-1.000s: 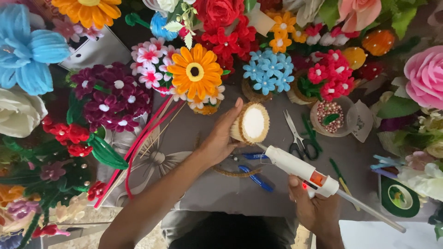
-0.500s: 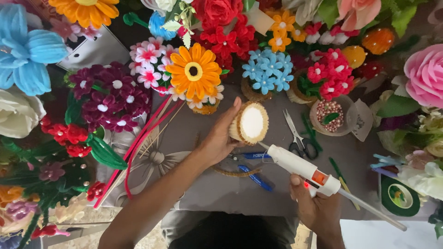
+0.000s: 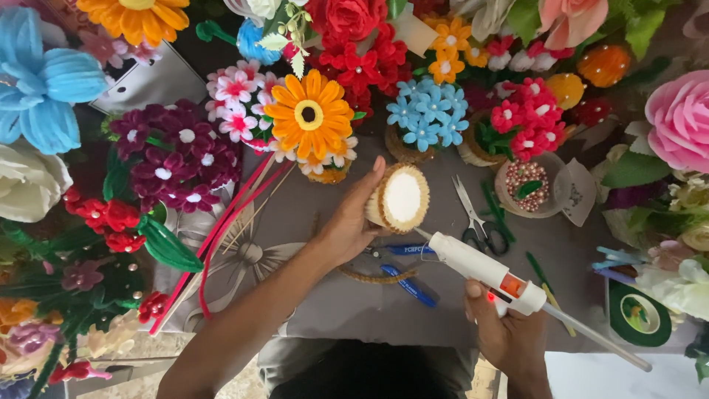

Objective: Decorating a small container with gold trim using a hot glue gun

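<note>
Left hand: the left hand (image 3: 347, 229) is gripping one small round pot (image 3: 397, 199), fingers curled behind it and thumb up along its side.
Pot position: it is being held just above the grey table (image 3: 354, 310), in front of the orange flower (image 3: 310, 114); its white foam-filled face is tipping toward the camera and slightly right.
Right hand: the right hand (image 3: 509, 332) is wrapping around the handle of one white glue gun (image 3: 484, 270), forefinger lying at the trigger.
Gun axis: its long axis is running diagonally, nozzle pointing up-left and nearly touching the pot's lower rim; the glue stick is trailing down-right.
Count, tools: one pair of scissors (image 3: 476, 218) and one blue-handled pair of pliers (image 3: 406, 284) are lying on the table.
Count, other: one bowl of beads (image 3: 526, 188) and one green tape roll (image 3: 639, 314) are sitting to the right.
</note>
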